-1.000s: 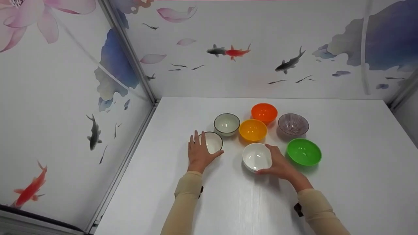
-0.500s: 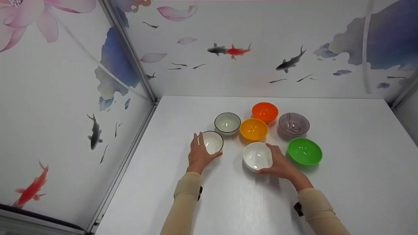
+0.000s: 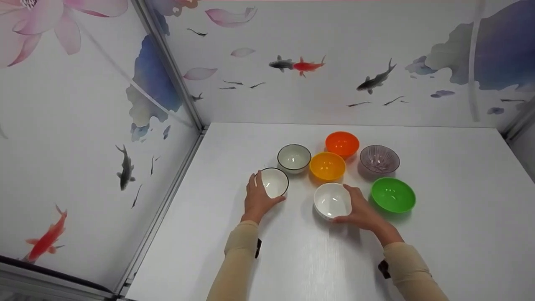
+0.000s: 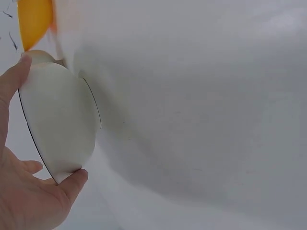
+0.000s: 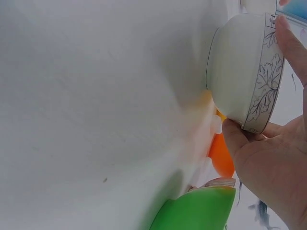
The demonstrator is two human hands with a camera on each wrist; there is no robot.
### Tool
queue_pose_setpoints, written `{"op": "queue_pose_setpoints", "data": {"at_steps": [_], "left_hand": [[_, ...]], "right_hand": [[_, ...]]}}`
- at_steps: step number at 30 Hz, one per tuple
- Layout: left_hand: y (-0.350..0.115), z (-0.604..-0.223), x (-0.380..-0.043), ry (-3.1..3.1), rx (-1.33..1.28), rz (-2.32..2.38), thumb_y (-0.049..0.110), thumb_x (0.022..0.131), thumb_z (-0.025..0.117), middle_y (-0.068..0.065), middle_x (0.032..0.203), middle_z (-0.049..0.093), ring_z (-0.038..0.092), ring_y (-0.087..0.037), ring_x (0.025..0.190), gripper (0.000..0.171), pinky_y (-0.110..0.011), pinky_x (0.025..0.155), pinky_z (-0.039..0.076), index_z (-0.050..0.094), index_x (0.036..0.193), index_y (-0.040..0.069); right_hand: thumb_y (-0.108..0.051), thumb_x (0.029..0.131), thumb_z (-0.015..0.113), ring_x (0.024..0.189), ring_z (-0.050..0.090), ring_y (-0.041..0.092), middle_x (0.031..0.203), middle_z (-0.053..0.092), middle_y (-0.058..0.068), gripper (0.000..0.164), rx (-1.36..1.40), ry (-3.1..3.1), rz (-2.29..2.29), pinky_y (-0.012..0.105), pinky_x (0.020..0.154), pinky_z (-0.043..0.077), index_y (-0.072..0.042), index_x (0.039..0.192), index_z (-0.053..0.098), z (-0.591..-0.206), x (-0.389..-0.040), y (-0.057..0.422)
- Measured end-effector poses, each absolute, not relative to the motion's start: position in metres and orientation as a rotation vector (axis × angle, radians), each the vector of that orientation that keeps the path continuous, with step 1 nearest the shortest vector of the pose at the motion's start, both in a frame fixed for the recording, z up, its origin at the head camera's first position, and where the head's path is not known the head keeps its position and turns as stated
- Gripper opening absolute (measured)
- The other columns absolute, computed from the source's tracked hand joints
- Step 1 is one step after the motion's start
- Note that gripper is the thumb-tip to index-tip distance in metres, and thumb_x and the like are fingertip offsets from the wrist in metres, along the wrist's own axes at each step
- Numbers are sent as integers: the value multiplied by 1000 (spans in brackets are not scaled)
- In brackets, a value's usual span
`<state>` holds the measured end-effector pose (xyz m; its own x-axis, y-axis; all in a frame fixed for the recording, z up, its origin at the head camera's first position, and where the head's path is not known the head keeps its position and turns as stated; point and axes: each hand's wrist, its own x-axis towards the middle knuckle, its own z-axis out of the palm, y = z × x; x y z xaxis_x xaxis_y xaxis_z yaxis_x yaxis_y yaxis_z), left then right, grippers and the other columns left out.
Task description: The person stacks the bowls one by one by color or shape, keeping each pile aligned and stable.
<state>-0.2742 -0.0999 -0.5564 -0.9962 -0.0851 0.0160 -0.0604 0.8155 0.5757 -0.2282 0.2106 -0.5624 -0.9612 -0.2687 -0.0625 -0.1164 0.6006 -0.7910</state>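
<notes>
My left hand (image 3: 257,201) grips a white bowl with a thin dark rim (image 3: 276,184) from its left side, thumb at the near edge. In the left wrist view, thumb and fingertips span that bowl's outer wall. To the right, my right hand (image 3: 363,212) holds another white bowl (image 3: 331,201) between thumb and fingers. The right wrist view shows a leaf-patterned band (image 5: 266,86) below its rim. Both bowls are upright, close over the table, with nothing visible inside. The palm side of each hand is hidden in the head view.
Behind stand a pale grey-green bowl (image 3: 294,158), a yellow bowl (image 3: 327,166), an orange bowl (image 3: 342,144) and a ribbed purple glass bowl (image 3: 379,159). A green bowl (image 3: 393,195) sits just right of my right hand. Printed panels wall the white table (image 3: 309,267) at left and back.
My left hand's fingers, spread flat over the dark-rimmed bowl a second ago, have drawn together around its side. The right hand keeps its hold on the other white bowl.
</notes>
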Motion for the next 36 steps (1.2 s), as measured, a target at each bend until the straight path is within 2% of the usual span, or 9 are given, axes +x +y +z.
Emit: {"op": "queue_pose_setpoints", "data": {"at_steps": [14, 24, 36], "left_hand": [[-101, -563, -262, -2853, 158, -978, 43, 66, 92, -16, 152, 34, 42, -34, 138, 106, -50, 105, 50, 34, 149, 11], [-101, -561, -256, -2786, 135, -973, 40, 67, 91, -17, 150, 33, 44, -34, 133, 88, -50, 97, 55, 41, 133, 11], [-93, -545, -247, -2759, 79, -1072, 41, 69, 90, -15, 153, 32, 42, -31, 136, 87, -46, 108, 49, 40, 134, 10]], "right_hand": [[-39, 70, 90, 138, 35, 47, 150, 30, 30, 120, -341, 2646, -1295, 67, 117, 26, 6, 154, 18, -565, -223, 210], [-36, 71, 89, 138, 33, 50, 151, 27, 33, 118, -357, 2652, -1291, 68, 117, 24, 8, 153, 17, -562, -225, 209], [-35, 72, 89, 140, 30, 50, 152, 26, 34, 119, -336, 2633, -1284, 68, 118, 21, 7, 155, 15, -559, -226, 211]]}}
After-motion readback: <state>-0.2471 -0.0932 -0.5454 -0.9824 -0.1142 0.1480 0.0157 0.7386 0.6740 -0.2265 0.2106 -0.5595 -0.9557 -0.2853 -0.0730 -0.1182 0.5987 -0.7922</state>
